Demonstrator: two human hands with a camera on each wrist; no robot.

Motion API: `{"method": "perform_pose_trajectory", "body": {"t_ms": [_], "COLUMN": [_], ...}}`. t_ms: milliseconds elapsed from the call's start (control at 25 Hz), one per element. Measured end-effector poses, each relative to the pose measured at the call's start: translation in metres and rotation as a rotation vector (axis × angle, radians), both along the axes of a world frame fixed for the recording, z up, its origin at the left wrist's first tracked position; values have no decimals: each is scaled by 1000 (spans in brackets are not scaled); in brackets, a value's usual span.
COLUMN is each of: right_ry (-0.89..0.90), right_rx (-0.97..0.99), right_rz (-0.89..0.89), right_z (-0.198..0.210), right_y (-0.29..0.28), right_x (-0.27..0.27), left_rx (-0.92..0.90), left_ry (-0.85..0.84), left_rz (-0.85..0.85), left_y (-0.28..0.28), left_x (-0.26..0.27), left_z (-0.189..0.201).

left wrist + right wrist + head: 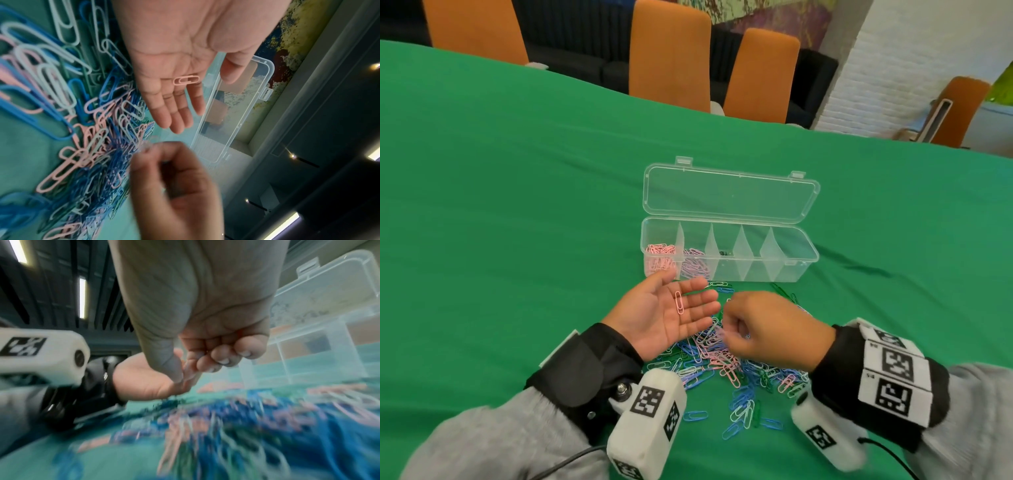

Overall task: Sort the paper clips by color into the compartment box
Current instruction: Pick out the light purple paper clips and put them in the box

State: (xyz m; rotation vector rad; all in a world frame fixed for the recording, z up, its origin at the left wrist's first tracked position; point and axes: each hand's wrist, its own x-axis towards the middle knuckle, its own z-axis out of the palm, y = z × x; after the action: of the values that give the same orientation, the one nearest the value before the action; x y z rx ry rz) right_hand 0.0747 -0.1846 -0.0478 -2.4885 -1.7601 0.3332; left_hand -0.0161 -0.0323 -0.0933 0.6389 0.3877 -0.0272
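Pink clip (680,302) lengthwise across open left hand (664,317) fingers

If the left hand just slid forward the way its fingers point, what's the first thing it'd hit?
Probably the right hand: the left hand, palm up with a pink clip on it, points its fingers at that fist across a small gap. Depth is unclear, so it might pass just behind it.

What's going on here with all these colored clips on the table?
A person is sorting paper clips by color into a clear compartment box with its lid open. The left hand lies palm up, flat, with one pink clip resting on it. The right hand, fingers curled, picks at the mixed pile of pink, blue, green and pale clips on the green cloth. Pink clips fill the leftmost compartment, more clips the next; the rest look empty.
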Motion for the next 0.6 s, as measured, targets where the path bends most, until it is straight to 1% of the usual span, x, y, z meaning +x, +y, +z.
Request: {"method": "perform_pose_trajectory", "body": {"t_ms": [120, 160, 240, 320, 480, 520, 600], "right_ry": [46, 62, 80, 88, 88, 77, -18], "right_rx": [189, 217, 210, 136, -139, -199, -283], "right_rz": [-105, -125, -146, -157, -84, -72, -48], "right_z": [22, 26, 28, 29, 9, 1, -10], "right_y": [14, 18, 18, 11, -7, -9, -9], "right_x": [4, 4, 6, 8, -1, -7, -16], "left_rx": [-13, -31, -91, -150, -189, -186, -167], "left_ry": [19, 20, 12, 20, 8, 9, 8], "left_rz": [-18, -22, -23, 33, 178, 187, 187], "left_y": [-7, -10, -15, -14, -2, -1, 0], "left_x": [1, 1, 2, 5, 6, 5, 3], "left_z": [-2, -5, -5, -5, -2, -1, 2]}}
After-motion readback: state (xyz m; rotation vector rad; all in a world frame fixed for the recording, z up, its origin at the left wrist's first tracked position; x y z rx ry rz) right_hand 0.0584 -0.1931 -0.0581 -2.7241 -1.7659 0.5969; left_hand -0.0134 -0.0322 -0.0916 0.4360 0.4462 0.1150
